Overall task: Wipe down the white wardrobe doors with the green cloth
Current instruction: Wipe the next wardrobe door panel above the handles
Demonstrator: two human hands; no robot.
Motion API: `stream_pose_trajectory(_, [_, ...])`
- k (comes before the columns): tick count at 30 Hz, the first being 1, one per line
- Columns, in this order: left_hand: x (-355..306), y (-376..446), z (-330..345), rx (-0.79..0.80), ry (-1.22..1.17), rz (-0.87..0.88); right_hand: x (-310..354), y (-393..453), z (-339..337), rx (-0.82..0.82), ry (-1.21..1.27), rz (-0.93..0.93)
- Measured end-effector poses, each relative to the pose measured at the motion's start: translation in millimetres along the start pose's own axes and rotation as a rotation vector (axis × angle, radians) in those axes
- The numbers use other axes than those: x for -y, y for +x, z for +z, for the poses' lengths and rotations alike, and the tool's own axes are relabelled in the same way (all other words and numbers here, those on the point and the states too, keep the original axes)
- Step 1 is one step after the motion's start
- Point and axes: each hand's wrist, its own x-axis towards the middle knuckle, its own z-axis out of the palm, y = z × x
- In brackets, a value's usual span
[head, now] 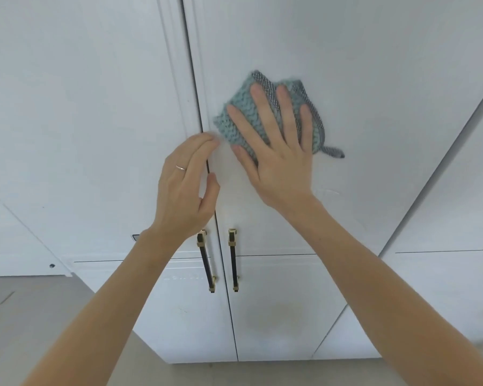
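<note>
Two white wardrobe doors fill the view, the left door (89,121) and the right door (360,79), split by a dark vertical gap. My right hand (276,154) lies flat with fingers spread, pressing a folded green knitted cloth (237,118) against the right door close to the gap. The cloth has a grey woven edge and a small loop hanging at its lower right. My left hand (186,188) rests at the gap, fingers curled on the edge of the left door, a ring on one finger, holding nothing.
Two black handles with gold ends, the left handle (206,263) and the right handle (232,260), hang below my hands on either side of the gap. Another white door (444,274) stands at the right. Grey floor (25,316) shows at the lower left.
</note>
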Motion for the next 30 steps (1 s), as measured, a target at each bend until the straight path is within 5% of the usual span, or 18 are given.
stream_pose_trajectory(10, [-9.5,-22.7,24.1,0.058,0.02,-0.016,4.1,-259.0,32.8,0.437,0.122,-0.019])
stream_pose_trajectory(14, [-12.8,-24.8,30.2,0.027,0.036,-0.024,-19.1,-240.9,23.7,0.37,0.078,0.029])
stream_pose_trajectory(19, [-25.4,-19.3,43.7,-0.015,0.044,-0.036,-105.4,-236.4,2.4,0.156,-0.025,0.368])
stream_pose_trajectory(23, [-36.9,-17.5,51.6,-0.024,0.065,-0.068,-122.6,-242.9,-9.2,0.169,-0.026,0.58])
stream_pose_trajectory(30, [-46.4,21.4,53.7,-0.056,0.131,0.054,-156.0,-119.3,-37.4,0.114,0.007,0.317])
